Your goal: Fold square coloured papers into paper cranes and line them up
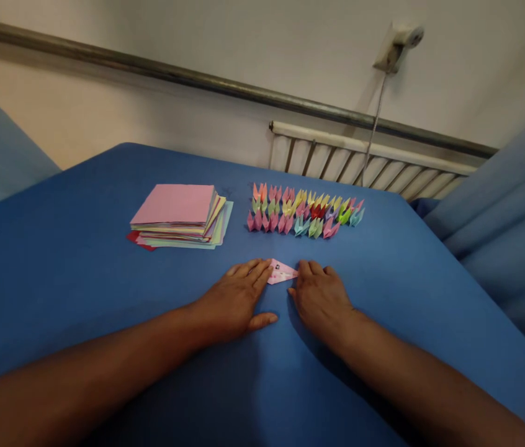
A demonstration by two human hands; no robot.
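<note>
The folded paper [282, 274] was pink, with a small dark mark near its upper edge and a paler patch toward its middle. It lay flat on the blue tabletop [188, 276], creased into a slim kite shape — broad at the left, tapering to a point at the right. Fingers of the left hand [237, 299] covered its broad end; the right hand [322, 299] met its tip.
</note>
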